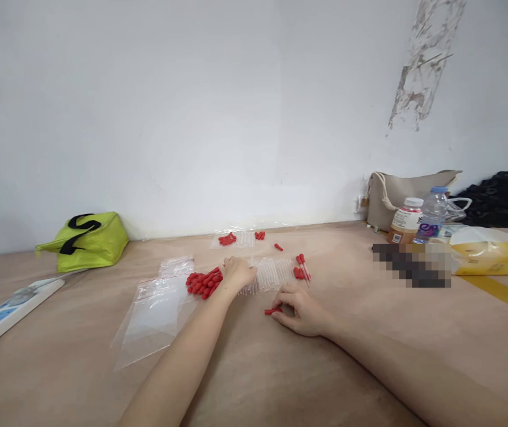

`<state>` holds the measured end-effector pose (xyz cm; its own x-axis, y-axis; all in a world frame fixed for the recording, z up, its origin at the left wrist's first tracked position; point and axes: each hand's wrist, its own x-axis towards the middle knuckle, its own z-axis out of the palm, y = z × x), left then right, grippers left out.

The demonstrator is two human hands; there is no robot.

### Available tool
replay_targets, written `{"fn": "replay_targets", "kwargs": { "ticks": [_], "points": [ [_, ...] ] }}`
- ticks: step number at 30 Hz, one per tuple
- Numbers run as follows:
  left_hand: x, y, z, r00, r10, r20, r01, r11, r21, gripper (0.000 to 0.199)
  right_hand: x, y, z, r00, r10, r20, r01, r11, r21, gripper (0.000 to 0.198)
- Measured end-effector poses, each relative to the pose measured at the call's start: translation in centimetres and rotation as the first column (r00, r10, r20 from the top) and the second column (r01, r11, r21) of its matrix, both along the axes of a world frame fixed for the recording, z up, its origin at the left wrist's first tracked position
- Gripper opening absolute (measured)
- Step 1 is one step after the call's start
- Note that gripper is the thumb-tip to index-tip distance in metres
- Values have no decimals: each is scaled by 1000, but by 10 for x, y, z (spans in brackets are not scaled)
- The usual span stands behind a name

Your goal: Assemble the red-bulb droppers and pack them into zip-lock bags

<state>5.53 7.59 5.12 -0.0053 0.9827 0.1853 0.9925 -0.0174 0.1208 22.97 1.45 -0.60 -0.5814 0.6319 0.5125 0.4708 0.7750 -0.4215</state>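
Brown table [254,373] is carrying clear tubes [276,273] beside the left hand [238,273], whose fingertips are lying hidden; its grip cannot be determined. Right hand [301,309] is pinching a red bulb [268,311]. White-capped bottle [409,216] is containing brown liquid [408,236].

Wall [191,118], 1: pale bluish-white, plain, spanning the full width behind the desk; faint vertical seam near the middle. Damaged patch [425,65], 1: upper right, paint flaked away in an irregular strip, grey-brown beneath. Desk [325,373], 1: brown, faintly mottled top, rear edge against the wall. Yellow strip [507,299], 1: flat on the desk, right side. Lime-green bag [105,243], 1: black strap, rear left, near the wall. Power strip [13,313], 1: white with blue sockets, left edge. Beige bag [377,207], 1: rope handle, rear right. Black pile [505,198], 1: far right, contents unclear. Light: even, soft shadows; source out of view.
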Motion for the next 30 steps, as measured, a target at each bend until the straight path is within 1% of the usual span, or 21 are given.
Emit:
{"fn": "replay_targets", "kwargs": {
  "ticks": [2, 4, 6, 8, 11, 13, 15, 18, 21, 30],
  "points": [
    [-10, -16, 2, 994, -112, -1, 112, 993, 27, 23, 1, 0, 1, 1000, -4, -21, 3, 999, -32, 6],
    [-24, -35, -1, 976, -218, -3, 218, 975, 51, 20, 3, 0, 1, 997, -40, -61, 35, 997, -72, 10],
    [-38, -52, -10, 957, -291, -4, 291, 954, 68, 17, 4, 2, 3, 993, -71, -95, 62, 993, -97, 19],
    [-49, -64, -23, 937, -349, 1, 347, 932, 102, 16, 4, 4, 5, 992, -61, -108, 51, 995, -87, 24],
    [-59, -71, -43, 855, -518, -5, 500, 822, 272, 23, 1, 5, 8, 994, -20, -111, 12, 998, -67, 23],
    [-60, -72, -52, 813, -583, -16, 554, 763, 332, 26, -3, 5, 7, 991, -24, -130, 15, 997, -75, 22],
    [-59, -71, -57, 795, -606, -10, 567, 738, 365, 25, -6, 4, 6, 987, -39, -158, 28, 997, -74, 20],
    [-55, -71, -58, 788, -615, 16, 558, 725, 404, 22, -10, 4, 1, 979, -59, -197, 47, 997, -66, 17],
    [-54, -72, -57, 776, -630, 28, 560, 709, 428, 23, -12, 5, -2, 975, -59, -216, 41, 995, -89, 16],
    [-56, -71, -61, 745, -666, 34, 593, 685, 423, 25, -10, 2, 1, 979, -35, -203, 6, 990, -139, 10]
  ]
}}
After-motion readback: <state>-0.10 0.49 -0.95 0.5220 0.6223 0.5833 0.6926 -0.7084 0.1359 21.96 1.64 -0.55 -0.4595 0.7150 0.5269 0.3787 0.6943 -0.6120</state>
